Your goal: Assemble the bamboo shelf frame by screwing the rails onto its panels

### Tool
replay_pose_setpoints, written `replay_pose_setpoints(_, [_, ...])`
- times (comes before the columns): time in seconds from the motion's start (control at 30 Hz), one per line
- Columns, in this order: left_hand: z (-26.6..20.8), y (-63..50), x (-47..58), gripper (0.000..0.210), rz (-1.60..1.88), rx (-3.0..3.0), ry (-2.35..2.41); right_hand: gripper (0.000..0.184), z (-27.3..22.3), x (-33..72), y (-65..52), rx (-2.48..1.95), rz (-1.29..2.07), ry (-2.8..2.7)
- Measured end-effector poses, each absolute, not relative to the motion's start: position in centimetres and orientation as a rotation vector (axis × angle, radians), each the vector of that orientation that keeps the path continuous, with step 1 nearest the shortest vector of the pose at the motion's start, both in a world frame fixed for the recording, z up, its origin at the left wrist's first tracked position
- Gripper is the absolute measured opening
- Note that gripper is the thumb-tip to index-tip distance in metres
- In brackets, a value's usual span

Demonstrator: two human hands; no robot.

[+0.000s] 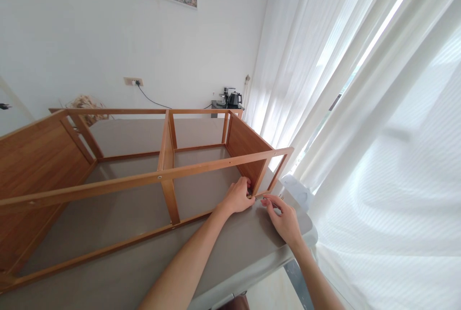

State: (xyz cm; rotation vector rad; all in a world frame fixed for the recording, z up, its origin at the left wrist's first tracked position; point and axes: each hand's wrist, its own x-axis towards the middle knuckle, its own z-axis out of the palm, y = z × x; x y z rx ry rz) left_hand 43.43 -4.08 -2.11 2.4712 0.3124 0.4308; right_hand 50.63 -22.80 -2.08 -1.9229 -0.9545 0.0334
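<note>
Here, the wooden frame lies across the grey table before me, and my left hand has its near right bottom corner gripped, fingers on the inner side of the bottom rail. My right hand is just outside that same corner of the frame, fingertips drawn close together; I cannot tell whether they pinch something small. Right of the frame hangs a white curtain; beyond its far right corner stands a black kettle.
</note>
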Motion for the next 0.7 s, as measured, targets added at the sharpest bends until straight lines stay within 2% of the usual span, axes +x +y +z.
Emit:
replay_pose_setpoints(0.43, [-1.7,-4.2,43.3,0.035,0.387,2.451,0.350,0.031,-2.3,50.6,-22.7,-1.909,0.047,-0.993])
replay_pose_setpoints(0.57, [-2.0,-4.1,43.4,0.035,0.417,2.454,0.325,0.035,-2.3,51.2,-22.5,-1.945,-0.052,-1.130])
replay_pose_setpoints(0.7, [-2.3,-4.0,43.5,0.034,0.426,2.456,0.328,0.031,-2.7,51.5,-22.3,-1.980,-0.022,-1.127])
